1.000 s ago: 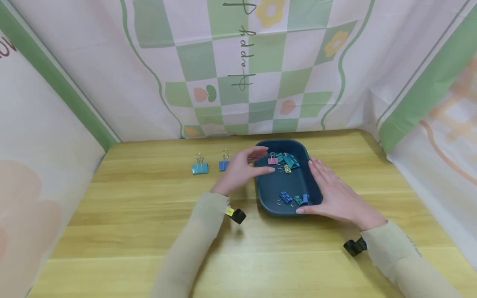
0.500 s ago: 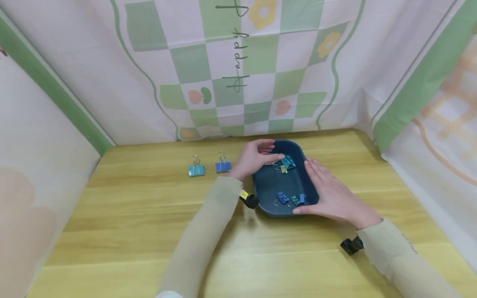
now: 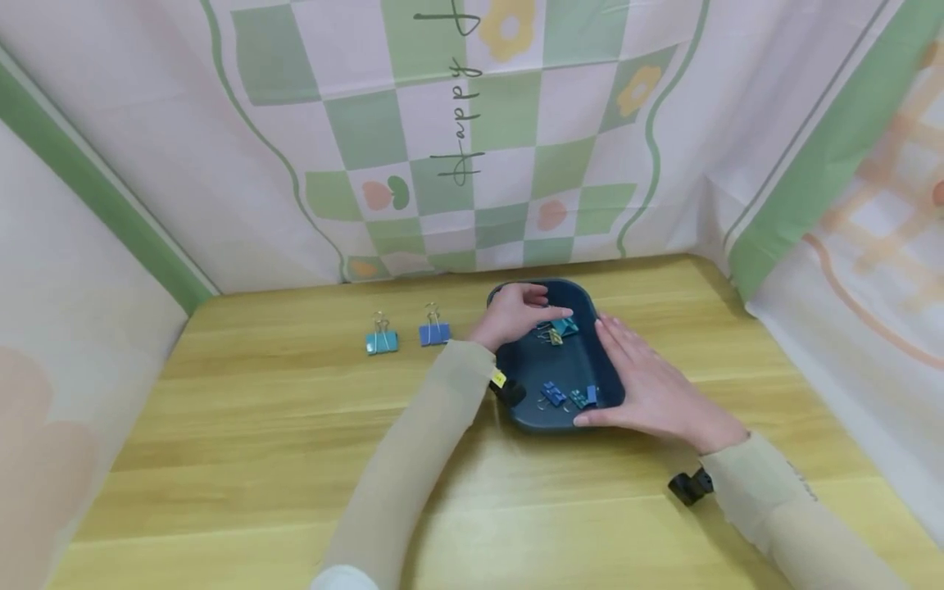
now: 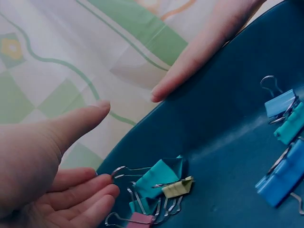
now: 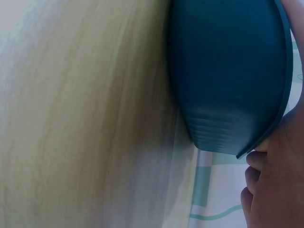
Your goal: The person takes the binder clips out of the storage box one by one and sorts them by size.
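A dark blue tray point(image 3: 540, 365) holds several small binder clips. My left hand point(image 3: 516, 315) is over its far left part, thumb and fingers apart with nothing between them. In the left wrist view, a teal binder clip point(image 4: 157, 178), a yellow binder clip point(image 4: 177, 188) and a pink binder clip point(image 4: 139, 220) lie close to those fingertips. My right hand point(image 3: 660, 401) holds the tray's right side, thumb at the near rim and fingers along the right wall. At the tray's near end are a blue binder clip point(image 3: 553, 393) and a green binder clip point(image 3: 578, 399).
On the wooden table point(image 3: 295, 442), left of the tray, a larger teal binder clip point(image 3: 381, 342) and a larger blue binder clip point(image 3: 434, 333) stand with handles up. A checkered cloth point(image 3: 472, 164) hangs behind the table, and more cloth hangs at both sides.
My left hand has moved right and forward from the tray's left rim to over the clips, uncovering the larger blue clip. The right hand stays on the tray; the view has shifted slightly.
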The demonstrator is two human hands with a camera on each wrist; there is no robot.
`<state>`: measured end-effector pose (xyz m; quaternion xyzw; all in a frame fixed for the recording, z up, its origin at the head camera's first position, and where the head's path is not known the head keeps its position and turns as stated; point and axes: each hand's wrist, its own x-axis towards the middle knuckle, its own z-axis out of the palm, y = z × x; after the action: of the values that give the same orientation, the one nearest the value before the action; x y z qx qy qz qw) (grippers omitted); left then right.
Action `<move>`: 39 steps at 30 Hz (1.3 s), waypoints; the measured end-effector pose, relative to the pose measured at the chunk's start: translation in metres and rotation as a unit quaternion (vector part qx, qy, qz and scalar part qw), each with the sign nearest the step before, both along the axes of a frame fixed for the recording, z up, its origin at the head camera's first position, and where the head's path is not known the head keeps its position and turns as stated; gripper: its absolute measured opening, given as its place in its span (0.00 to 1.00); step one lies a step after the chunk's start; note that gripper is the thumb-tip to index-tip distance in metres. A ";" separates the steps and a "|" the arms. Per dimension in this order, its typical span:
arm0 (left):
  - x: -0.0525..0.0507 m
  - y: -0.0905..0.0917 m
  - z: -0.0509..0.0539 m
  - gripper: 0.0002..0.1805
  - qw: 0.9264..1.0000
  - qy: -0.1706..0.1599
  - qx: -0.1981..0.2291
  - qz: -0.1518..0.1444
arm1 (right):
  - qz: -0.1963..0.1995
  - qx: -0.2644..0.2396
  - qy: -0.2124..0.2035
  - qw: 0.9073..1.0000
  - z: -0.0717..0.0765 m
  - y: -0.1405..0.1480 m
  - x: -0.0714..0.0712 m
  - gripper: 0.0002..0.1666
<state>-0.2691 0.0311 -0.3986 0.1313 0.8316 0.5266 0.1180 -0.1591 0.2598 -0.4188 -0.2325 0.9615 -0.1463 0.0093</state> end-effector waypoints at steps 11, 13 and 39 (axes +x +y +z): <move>0.000 0.016 -0.007 0.20 0.996 0.018 -0.081 0.035 | 0.005 0.000 0.008 1.000 -0.001 0.000 0.000 0.81; 0.000 0.017 -0.009 0.17 0.995 0.018 -0.084 0.045 | 0.007 -0.002 0.011 1.000 -0.001 0.000 0.000 0.81; 0.006 0.005 -0.001 0.15 0.986 0.038 -0.119 -0.109 | -0.007 -0.008 0.005 1.000 -0.002 0.000 0.000 0.81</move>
<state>-0.2636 0.0358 -0.3998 0.2260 0.8727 0.4029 0.1578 -0.1587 0.2595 -0.4210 -0.2268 0.9619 -0.1528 0.0011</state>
